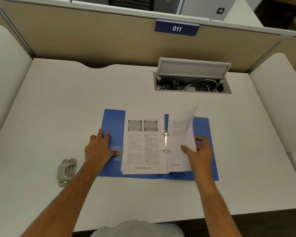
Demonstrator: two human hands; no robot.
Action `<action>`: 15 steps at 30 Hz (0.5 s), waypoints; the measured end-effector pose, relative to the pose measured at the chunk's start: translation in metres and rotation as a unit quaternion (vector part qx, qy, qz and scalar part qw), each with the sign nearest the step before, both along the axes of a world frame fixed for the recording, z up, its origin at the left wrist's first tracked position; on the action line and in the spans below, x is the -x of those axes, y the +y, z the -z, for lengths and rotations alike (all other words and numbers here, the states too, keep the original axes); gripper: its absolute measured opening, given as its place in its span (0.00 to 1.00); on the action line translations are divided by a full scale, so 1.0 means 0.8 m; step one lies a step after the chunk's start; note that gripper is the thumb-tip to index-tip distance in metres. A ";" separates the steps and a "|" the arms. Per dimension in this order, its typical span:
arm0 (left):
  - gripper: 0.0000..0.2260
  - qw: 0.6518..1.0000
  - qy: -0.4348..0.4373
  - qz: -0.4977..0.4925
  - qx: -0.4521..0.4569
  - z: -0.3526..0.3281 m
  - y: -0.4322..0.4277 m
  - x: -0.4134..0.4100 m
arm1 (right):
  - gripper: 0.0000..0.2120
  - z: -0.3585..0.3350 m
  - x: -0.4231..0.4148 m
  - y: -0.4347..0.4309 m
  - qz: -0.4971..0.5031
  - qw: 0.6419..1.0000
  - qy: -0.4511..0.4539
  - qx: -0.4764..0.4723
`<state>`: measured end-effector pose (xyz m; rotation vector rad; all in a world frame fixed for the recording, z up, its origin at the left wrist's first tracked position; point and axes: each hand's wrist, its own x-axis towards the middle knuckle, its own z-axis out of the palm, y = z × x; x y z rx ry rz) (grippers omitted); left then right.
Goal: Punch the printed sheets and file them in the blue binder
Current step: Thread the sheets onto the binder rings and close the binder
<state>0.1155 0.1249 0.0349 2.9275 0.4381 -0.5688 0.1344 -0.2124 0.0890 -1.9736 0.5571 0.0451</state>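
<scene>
The blue binder (113,122) lies open and flat in the middle of the desk. A stack of printed sheets (143,147) rests on its left half, threaded on the two metal rings (166,141) at the spine. My left hand (99,147) lies flat with fingers spread on the binder's left cover, its thumb touching the stack's edge. My right hand (199,151) pinches one printed sheet (183,134), thumb on top, fingers behind. That sheet curves up off the right half and looks blurred.
A grey hole punch (66,171) sits on the desk to the left of my left forearm. An open cable box (191,81) with wires is set into the desk at the back right. A beige partition with a "011" sign (176,28) stands behind.
</scene>
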 end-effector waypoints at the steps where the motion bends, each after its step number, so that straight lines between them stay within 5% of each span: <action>1: 0.47 1.000 0.001 0.001 -0.001 0.000 0.000 0.000 | 0.18 -0.004 0.002 0.018 -0.037 0.999 -0.004 0.011; 4: 0.47 1.000 0.001 0.002 -0.001 0.000 0.000 0.000 | 0.10 0.006 0.009 0.073 -0.128 0.992 0.001 0.011; 11: 0.48 1.000 0.002 -0.002 0.000 -0.002 -0.001 -0.001 | 0.08 0.077 0.024 0.180 -0.251 0.964 0.066 0.067; 15: 0.48 1.000 0.003 -0.001 -0.004 0.000 0.000 -0.001 | 0.17 0.086 0.020 0.194 -0.250 0.957 0.063 0.134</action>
